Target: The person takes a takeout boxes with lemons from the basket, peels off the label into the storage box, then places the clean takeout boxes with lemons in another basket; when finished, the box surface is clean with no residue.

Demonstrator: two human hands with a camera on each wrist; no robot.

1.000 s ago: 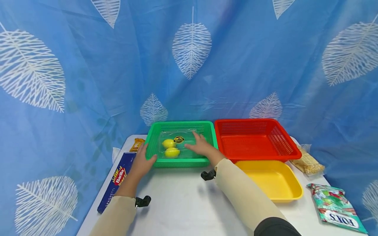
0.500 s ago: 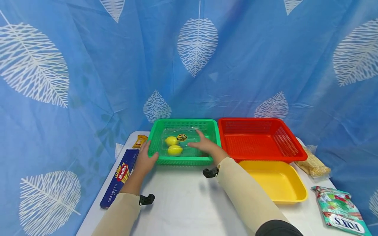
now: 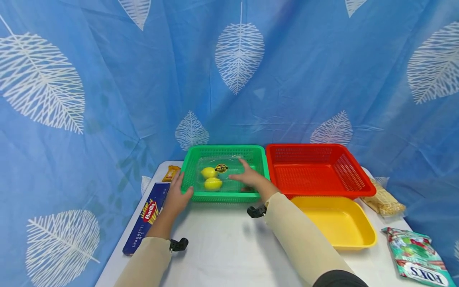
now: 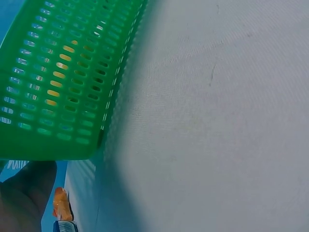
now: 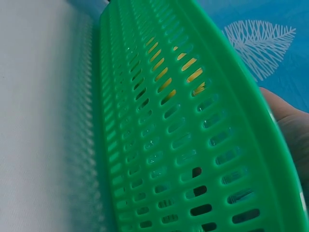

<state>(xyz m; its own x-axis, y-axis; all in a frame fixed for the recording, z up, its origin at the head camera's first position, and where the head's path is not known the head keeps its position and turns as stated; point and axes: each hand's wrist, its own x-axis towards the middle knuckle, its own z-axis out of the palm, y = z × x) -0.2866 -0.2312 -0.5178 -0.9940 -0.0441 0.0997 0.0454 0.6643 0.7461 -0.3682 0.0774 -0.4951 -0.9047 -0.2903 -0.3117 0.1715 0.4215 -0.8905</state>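
A green basket [image 3: 225,196] stands at the back of the table. In it lies a clear plastic box [image 3: 233,184] with a black and yellow label and two lemons [image 3: 213,183] showing. My left hand [image 3: 177,197] is at the basket's front left corner, its fingers extended along the left side; firm contact is hard to tell. My right hand [image 3: 252,177] reaches over the basket's right front, thumb and fingers spread at the right end of the clear box. Both wrist views mostly show the basket's slotted wall, with part of the hand [image 5: 294,130] behind its rim in the right one.
A red basket [image 3: 315,193] adjoins on the right, with a yellow tray [image 3: 324,219] in front. A spaghetti box [image 3: 147,218] and a small orange packet [image 3: 171,173] lie left. At the right are a bag of pale grains [image 3: 385,201] and a green Fox's bag [image 3: 419,255].
The head view has shifted slightly, so the scene sits a little further right. Both hands keep nearly the same places at the basket, and the clear box looks unmoved.
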